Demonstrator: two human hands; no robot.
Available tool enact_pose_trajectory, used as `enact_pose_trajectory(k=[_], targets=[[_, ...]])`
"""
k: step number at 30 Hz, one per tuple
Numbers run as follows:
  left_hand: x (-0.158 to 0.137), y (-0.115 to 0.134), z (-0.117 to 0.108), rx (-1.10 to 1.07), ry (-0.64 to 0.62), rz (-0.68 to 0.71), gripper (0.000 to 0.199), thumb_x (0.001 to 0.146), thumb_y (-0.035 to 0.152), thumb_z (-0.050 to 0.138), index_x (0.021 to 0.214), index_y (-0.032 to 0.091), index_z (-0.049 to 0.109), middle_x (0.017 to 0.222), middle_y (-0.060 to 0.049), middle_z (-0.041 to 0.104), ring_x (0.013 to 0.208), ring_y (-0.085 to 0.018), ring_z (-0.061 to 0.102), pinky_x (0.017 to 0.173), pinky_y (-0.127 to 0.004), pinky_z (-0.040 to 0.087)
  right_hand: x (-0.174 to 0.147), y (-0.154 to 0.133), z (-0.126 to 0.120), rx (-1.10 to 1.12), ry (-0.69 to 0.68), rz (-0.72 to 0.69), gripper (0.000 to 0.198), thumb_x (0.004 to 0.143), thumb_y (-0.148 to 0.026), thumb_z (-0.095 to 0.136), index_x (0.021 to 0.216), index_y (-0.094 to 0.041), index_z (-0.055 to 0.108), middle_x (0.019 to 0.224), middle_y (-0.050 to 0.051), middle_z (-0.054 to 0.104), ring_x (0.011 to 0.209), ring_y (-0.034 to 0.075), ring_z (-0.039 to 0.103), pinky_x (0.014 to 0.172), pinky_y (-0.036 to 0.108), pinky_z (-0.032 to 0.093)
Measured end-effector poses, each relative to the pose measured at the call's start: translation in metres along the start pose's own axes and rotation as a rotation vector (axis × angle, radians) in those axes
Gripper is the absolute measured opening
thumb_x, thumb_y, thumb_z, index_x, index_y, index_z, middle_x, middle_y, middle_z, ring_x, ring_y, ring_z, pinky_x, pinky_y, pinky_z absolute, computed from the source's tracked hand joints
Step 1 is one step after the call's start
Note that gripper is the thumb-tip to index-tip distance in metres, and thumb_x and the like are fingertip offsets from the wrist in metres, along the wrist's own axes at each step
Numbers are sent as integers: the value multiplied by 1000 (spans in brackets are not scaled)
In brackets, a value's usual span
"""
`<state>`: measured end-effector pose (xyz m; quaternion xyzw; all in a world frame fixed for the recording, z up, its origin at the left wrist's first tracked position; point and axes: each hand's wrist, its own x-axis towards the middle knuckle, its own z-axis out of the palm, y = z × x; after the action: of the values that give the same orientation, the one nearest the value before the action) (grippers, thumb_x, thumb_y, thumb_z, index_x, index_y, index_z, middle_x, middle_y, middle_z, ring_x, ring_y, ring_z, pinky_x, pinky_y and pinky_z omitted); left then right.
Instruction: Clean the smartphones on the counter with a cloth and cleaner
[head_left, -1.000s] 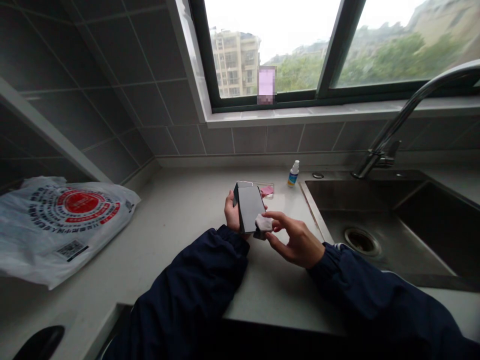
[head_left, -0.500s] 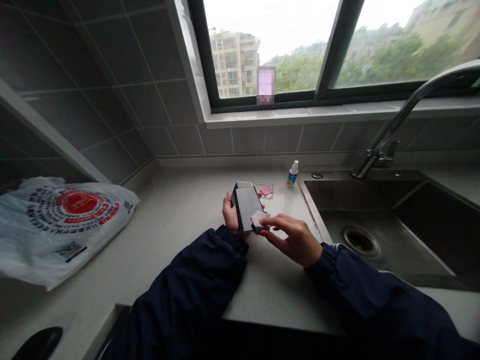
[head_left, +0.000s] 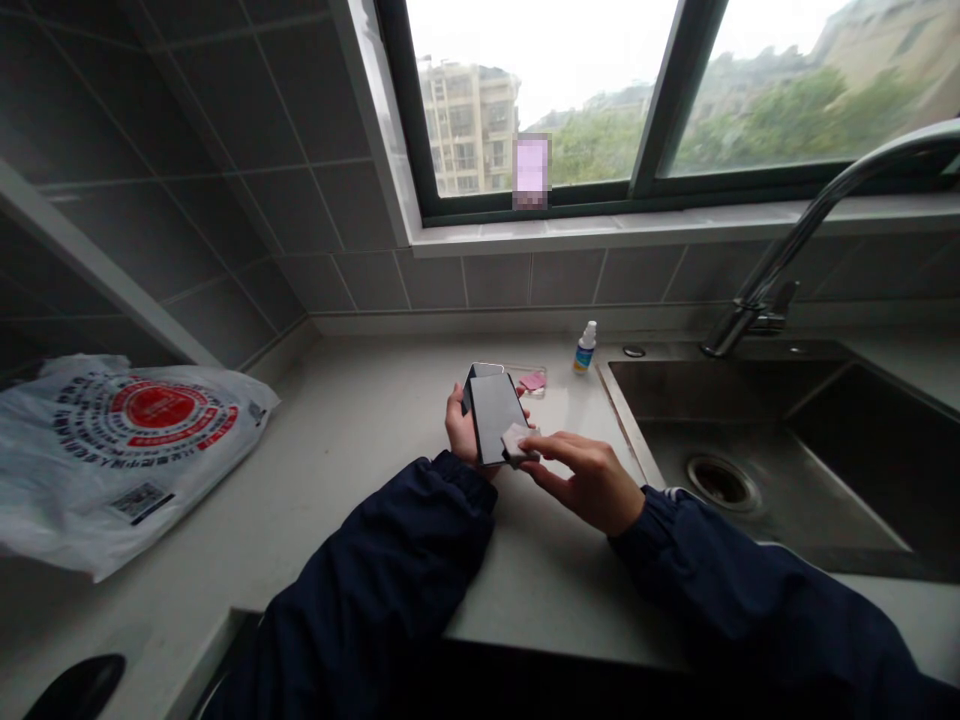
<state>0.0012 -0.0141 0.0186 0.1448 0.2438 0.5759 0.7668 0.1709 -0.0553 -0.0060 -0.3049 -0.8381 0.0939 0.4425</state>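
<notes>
A phone point(head_left: 496, 412) with a pale grey reflecting face lies tilted in my left hand point(head_left: 459, 430), whose thumb and fingers wrap around its edges. Pinched in the fingers of my right hand point(head_left: 589, 475) is a folded whitish cloth point(head_left: 517, 440), pressed against the phone's lower right corner. Just behind the phone, a second dark flat item with a bright rim point(head_left: 484, 371) shows in part; its kind is unclear. Farther back on the counter sit a pink folded piece point(head_left: 532, 382) on a clear case-like item and a small white bottle point(head_left: 585, 348) with a blue label.
On the right is a steel sink point(head_left: 622, 400) with a tall curved faucet point(head_left: 806, 225). A white plastic bag point(head_left: 90, 490) with red print occupies the left of the counter point(head_left: 360, 420). Beyond the tiled wall is a window point(head_left: 637, 200). A black rounded object point(head_left: 75, 690) shows at the lower left.
</notes>
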Motion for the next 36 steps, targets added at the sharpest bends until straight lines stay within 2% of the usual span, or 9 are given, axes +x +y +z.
enact_pose_trajectory(k=[10,15,20,26,32,36], targets=[[0,1,0,-2,-7,-9,78,96,63,21,139,5,53,112,-24,72,89,-34,73,75,-50,59,2,-1,-2,-6,-24,-22,19,95,-23,67,113,-21,72,97,10,79,82,21,77,74,32,62],[2,1,-2,-3,-8,-5,79,97,63,20,141,6,53,113,-23,72,89,-33,73,76,-48,59,0,1,-1,37,-76,-20,27,96,-19,64,122,-21,71,103,11,79,87,21,77,77,33,63],[4,1,-5,-2,-26,-14,79,96,63,21,141,7,53,113,-24,72,90,-34,73,76,-50,59,-1,1,2,76,-57,5,31,95,-18,66,125,-23,71,105,9,80,90,21,78,80,33,64],[2,1,-3,3,-20,-28,80,96,64,20,142,6,51,115,-24,71,91,-34,73,76,-51,59,1,-4,-1,157,-49,71,25,94,-21,69,119,-23,74,103,8,81,88,22,79,79,32,64],[2,2,-4,-19,-16,-36,80,96,63,20,145,6,49,117,-24,70,90,-34,73,75,-50,59,3,-8,-2,409,-63,224,19,96,-23,65,112,-18,75,89,6,81,78,19,79,75,29,65],[5,1,-9,-15,-20,-16,79,97,62,22,143,5,51,114,-24,71,89,-33,73,75,-49,59,3,-4,5,725,-66,389,27,94,-36,70,111,-16,75,94,10,81,83,20,79,78,34,66]])
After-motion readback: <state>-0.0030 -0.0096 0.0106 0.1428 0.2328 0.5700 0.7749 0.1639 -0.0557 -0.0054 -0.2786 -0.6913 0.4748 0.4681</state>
